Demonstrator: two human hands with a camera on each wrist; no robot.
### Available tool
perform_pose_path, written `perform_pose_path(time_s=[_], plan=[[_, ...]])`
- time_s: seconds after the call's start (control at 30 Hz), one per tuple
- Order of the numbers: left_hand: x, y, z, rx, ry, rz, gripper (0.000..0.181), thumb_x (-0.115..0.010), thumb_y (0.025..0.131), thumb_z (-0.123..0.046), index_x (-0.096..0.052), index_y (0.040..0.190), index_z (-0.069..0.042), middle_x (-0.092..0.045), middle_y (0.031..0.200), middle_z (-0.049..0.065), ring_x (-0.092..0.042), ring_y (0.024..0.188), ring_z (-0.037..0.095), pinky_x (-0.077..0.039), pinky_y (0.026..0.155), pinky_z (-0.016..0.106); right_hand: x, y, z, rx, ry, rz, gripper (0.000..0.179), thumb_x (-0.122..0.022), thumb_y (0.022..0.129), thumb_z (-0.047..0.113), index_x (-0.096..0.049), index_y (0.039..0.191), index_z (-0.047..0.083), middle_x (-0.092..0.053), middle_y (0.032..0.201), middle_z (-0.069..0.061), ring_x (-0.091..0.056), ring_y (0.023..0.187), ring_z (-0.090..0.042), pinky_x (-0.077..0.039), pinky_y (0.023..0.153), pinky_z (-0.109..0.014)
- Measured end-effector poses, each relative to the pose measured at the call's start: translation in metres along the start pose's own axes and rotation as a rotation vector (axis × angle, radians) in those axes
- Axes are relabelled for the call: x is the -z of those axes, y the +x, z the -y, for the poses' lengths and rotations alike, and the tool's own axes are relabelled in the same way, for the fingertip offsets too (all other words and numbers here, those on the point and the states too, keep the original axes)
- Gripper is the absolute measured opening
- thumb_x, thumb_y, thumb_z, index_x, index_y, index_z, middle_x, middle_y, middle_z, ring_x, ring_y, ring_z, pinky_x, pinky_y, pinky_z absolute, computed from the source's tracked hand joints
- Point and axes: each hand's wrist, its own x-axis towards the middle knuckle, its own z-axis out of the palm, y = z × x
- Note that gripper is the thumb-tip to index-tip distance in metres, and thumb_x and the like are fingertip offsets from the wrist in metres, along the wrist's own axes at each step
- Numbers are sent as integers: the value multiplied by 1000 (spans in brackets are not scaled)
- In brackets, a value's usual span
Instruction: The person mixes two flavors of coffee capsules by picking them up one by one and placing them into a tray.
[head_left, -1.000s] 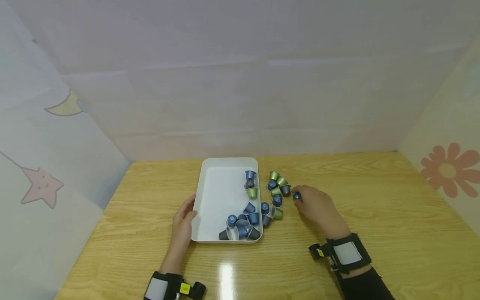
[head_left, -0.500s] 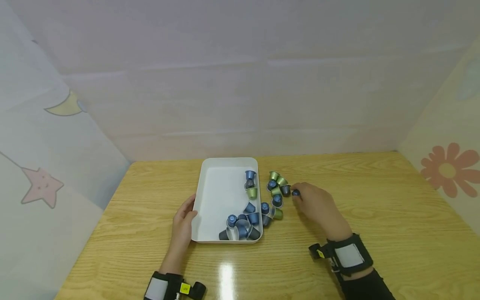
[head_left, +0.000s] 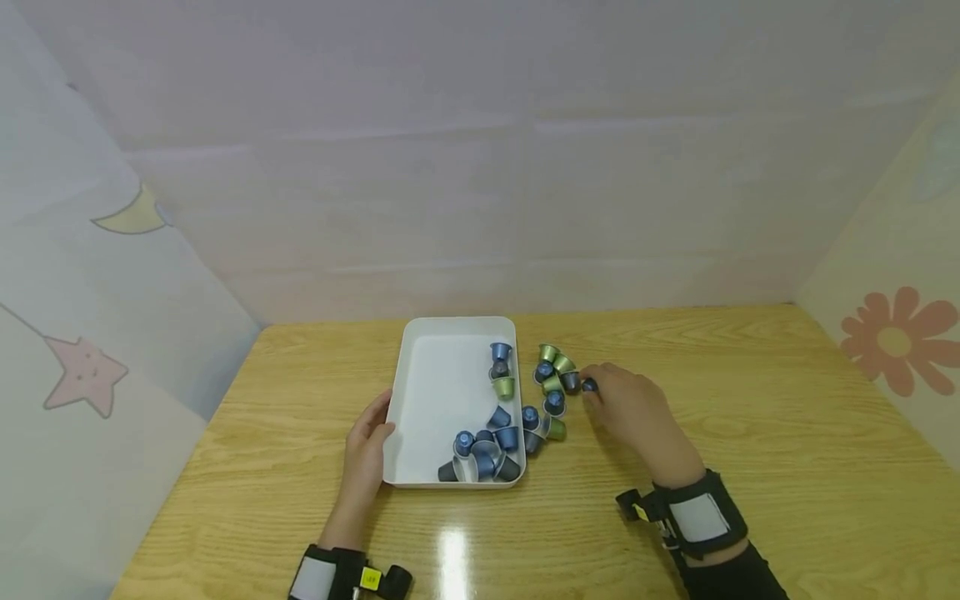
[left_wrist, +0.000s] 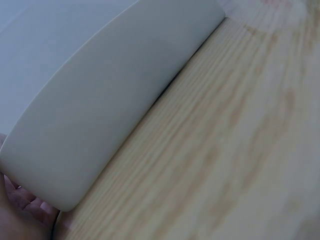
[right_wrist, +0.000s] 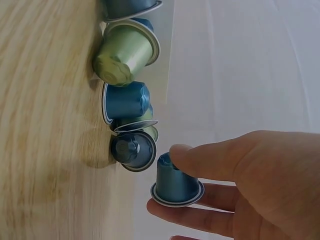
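While my right hand (head_left: pixel 630 412) pinches a blue coffee capsule (right_wrist: pixel 176 185) end to end, thumb on the narrow end, fingers (right_wrist: pixel 200 218) at the rimmed end, gap just the capsule's height, it sits right of the loose capsules (head_left: pixel 555 403) on the table (head_left: pixel 585 517). Likely light, smooth, slippery, easily dented; rim best hold. Left hand (head_left: pixel 366 442) grips the white tray (head_left: pixel 431 400) at its left edge; more capsules (head_left: pixel 485 462) inside.

In the head view, the right hand (head_left: pixel 628 412) partly hid the held capsule (head_left: pixel 589 385). The left wrist view's edges cut off the tray (left_wrist: pixel 110 100) and left hand (left_wrist: pixel 22 220). Markings on the yellow label (head_left: pixel 371 578) were illegibly small.
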Motion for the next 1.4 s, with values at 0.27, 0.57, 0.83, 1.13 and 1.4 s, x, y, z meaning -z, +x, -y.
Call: perform_pose_path(time_s=[0.27,0.57,0.83,1.13,1.4], plan=[[0,0,-1,14,-3,1,46,-38,93,1,-41,138,-3,-39,142,14,-35,129,22,-33,95,19,2,0,4,8,-12,-4,28,-68,83,13,-64,110,3,-64,91,-9,-56,66,-16,-43,53,-31],[-1,0,-1,23,-3,0,45,-38,94,0,-40,139,-3,-39,142,13,-36,129,22,-33,95,21,-2,0,9,59,-15,-61,26,-70,81,13,-65,106,4,-65,94,-10,-62,75,-23,-48,59,-36],[0,0,-3,17,4,-1,46,-38,93,1,-40,138,-2,-39,142,14,-35,129,23,-32,98,26,-3,-1,17,87,-63,-81,30,-71,81,15,-66,108,4,-66,97,-11,-63,75,-26,-49,64,-40],[0,0,-2,14,14,0,46,-38,92,2,-41,138,-2,-39,142,14,-35,130,24,-33,99,29,5,-5,26,114,-25,-54,34,-73,79,11,-64,111,6,-66,103,-11,-63,80,-25,-50,67,-39],[-1,1,0,31,12,-12,46,-39,92,1,-42,137,-4,-41,141,11,-37,128,21,-34,95,23,6,-3,39,167,34,5,43,-72,80,13,-59,121,9,-65,105,-9,-63,88,-24,-50,74,-38]])
